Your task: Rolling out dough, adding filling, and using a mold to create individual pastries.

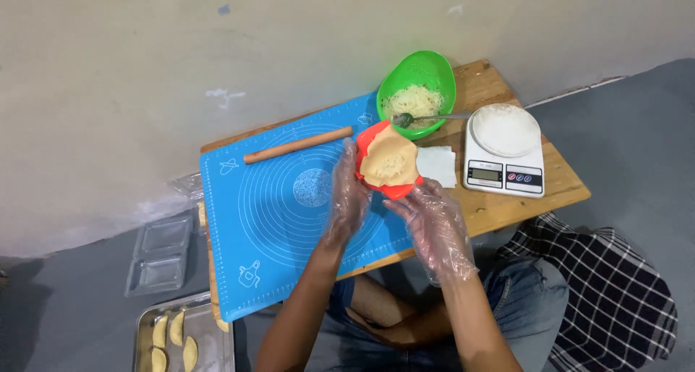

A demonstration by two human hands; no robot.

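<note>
We hold a red press (389,189) between both gloved hands above the blue mat (275,220), just at the mat's 3 o'clock edge. A round of dough (389,160) lies open in the press, with a little pale filling showing at its middle. Our left hand (350,198) cups the press from its 9 o'clock side, fingers (347,170) curled up along the rim; our right hand (433,223) supports it from 5 o'clock, fingers (405,209) curved under the bottom edge and touching it. Both hands wear clear plastic gloves. At 12 o'clock from the press, just beside it, sits a green bowl (428,71) of shredded filling (413,100), with a spoon (427,117) resting in it, handle pointing to 3 o'clock. A white paper (438,165) lies just at 3 o'clock of the press, and beyond it a white scale (504,151) stands on the wooden tabletop (507,205). A wooden rolling pin (297,145) lies on the mat at 10 o'clock from the press, tilted. A dusty flour circle (313,187) marks the mat near our left hand. On the floor at 7 o'clock, well apart, a metal tray (213,343) holds folded pastries (177,328), and an empty clear container (161,255) lies beside it.
</note>
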